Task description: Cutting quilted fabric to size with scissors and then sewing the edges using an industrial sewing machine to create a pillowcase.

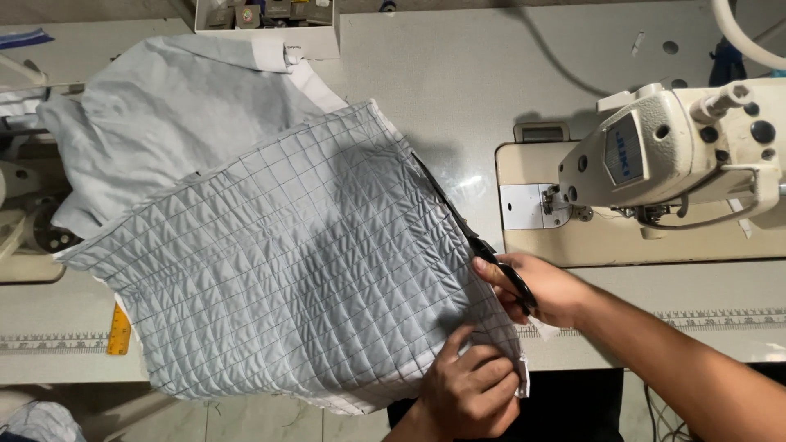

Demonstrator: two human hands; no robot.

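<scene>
A pale grey-blue quilted fabric panel (295, 262) with a stitched grid lies across the sewing table. My left hand (473, 389) presses flat on its near right corner, fingers apart. My right hand (540, 288) grips black scissors (483, 250), whose blades lie along the panel's right edge, pointing up and away from me. A thin dark strip runs along that edge above the blades.
A cream sewing machine (671, 151) stands at the right on the table (458, 82). Plain grey cloth (164, 106) is bunched behind the quilted panel. A white box of small parts (270, 20) sits at the back. A yellow ruler (119, 331) lies at the front left.
</scene>
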